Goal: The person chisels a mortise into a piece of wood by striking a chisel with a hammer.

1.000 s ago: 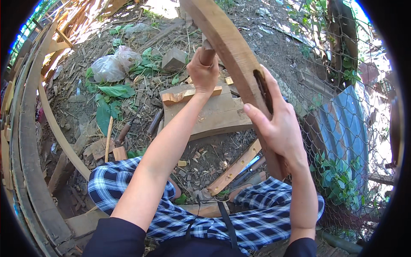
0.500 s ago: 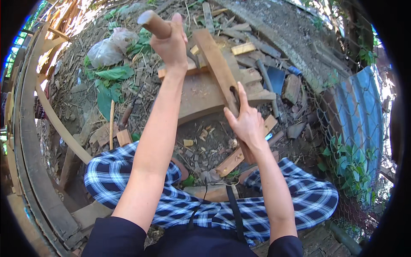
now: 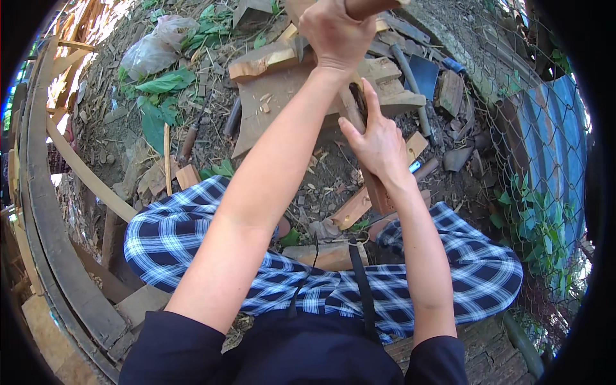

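My left hand point(image 3: 337, 35) is closed around a thick round piece of wood point(image 3: 372, 6), held above the work at the top edge; its far part is cut off by the frame. My right hand point(image 3: 378, 144) grips a long wooden beam point(image 3: 378, 196), with index finger and thumb stretched along it and the other fingers curled at its side. A dark slot shows in the beam beside the index finger. The beam lies tilted across a broad, curved wooden block point(image 3: 282, 102) on the ground. My left hand and forearm hide part of the beam and block.
A lighter wood piece point(image 3: 263, 63) lies on the block's left. Wood offcuts point(image 3: 353, 208), chips and leaves litter the dirt. A plastic bag point(image 3: 157, 48) lies far left. Curved planks point(image 3: 58, 244) line the left; wire mesh and a blue corrugated sheet point(image 3: 552, 147) stand right.
My left hand has swung right with the round wood, from above the block's left side to over the beam. My right hand stays on the beam. The view has shifted slightly.
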`<state>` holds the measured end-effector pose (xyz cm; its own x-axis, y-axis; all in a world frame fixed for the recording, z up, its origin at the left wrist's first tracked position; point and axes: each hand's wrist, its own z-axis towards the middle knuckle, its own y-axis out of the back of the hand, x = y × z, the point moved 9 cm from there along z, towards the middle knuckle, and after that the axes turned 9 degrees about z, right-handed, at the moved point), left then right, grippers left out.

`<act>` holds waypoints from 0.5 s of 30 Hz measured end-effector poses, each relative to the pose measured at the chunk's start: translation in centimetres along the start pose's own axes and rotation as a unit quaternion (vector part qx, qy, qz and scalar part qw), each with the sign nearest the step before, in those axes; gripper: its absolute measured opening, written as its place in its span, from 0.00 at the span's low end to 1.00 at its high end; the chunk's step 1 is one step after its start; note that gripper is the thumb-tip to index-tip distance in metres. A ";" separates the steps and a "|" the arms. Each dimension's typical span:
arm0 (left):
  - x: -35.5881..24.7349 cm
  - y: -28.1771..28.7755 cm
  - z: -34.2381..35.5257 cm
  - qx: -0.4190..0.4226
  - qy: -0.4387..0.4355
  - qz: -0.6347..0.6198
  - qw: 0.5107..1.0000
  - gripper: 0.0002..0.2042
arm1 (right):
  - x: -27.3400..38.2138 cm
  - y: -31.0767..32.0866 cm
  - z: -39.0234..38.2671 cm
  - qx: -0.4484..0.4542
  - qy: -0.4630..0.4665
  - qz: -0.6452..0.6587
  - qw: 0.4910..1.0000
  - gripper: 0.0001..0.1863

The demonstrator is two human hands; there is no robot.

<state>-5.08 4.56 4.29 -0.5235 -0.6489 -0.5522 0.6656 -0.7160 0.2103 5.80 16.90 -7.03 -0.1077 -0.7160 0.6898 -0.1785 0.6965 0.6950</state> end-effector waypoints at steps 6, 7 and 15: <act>1.5 2.1 1.0 -0.063 -0.027 -0.093 0.993 0.10 | 0.1 0.3 0.0 -0.014 0.011 -0.009 1.000 0.45; 4.5 3.2 1.6 -0.093 0.086 -0.101 0.987 0.10 | -0.1 0.4 0.1 -0.017 0.010 -0.010 1.000 0.45; 18.4 16.6 -1.4 -0.400 0.559 -0.220 0.692 0.16 | 0.2 0.0 0.6 0.000 -0.014 0.001 1.000 0.46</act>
<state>-2.91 -18.92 -3.51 -0.3277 0.5118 -0.7942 0.8880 -0.1202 -0.4438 5.24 16.73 -7.05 -0.1354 -0.7152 0.6857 -0.1790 0.6983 0.6931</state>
